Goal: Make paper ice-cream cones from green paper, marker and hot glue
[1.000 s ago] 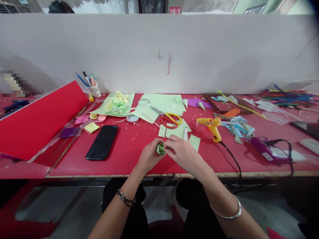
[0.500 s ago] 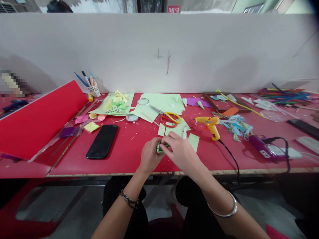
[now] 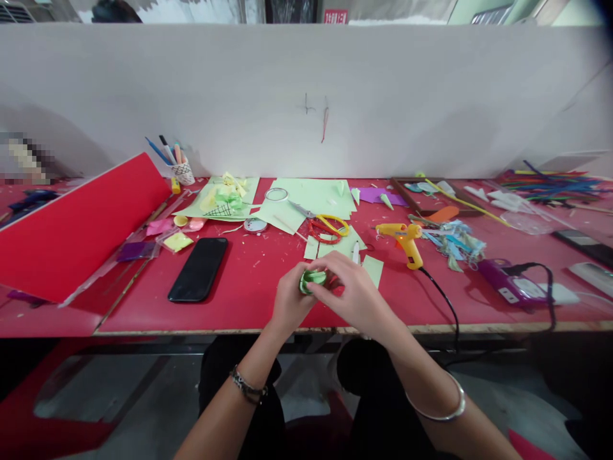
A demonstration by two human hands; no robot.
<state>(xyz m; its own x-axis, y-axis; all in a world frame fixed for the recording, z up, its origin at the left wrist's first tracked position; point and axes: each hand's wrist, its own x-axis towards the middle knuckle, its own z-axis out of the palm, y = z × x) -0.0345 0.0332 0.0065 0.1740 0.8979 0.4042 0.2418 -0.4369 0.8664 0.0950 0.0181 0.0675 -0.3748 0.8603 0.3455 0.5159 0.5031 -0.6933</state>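
Just above the front edge of the table, my left hand is closed around a small green rolled piece, apparently paper, with dark lines on its outer side. Its top faces up and shows curled green layers inside. My right hand reaches over from the right, its thumb and bent fingers at the roll's right side. A gap shows between that thumb and the fingers behind it. Beyond the hands lie pale green paper pieces, a white pen and scissors with red and yellow handles.
A yellow glue gun lies to the right, its black cord hanging over the table edge. Left are a black phone and a tilted red board. A purple box with a cable sits at right. A white partition closes the back.
My right fingers have lifted off the top of the green roll and opened a little, so its curled inside now shows. My left hand keeps its hold.
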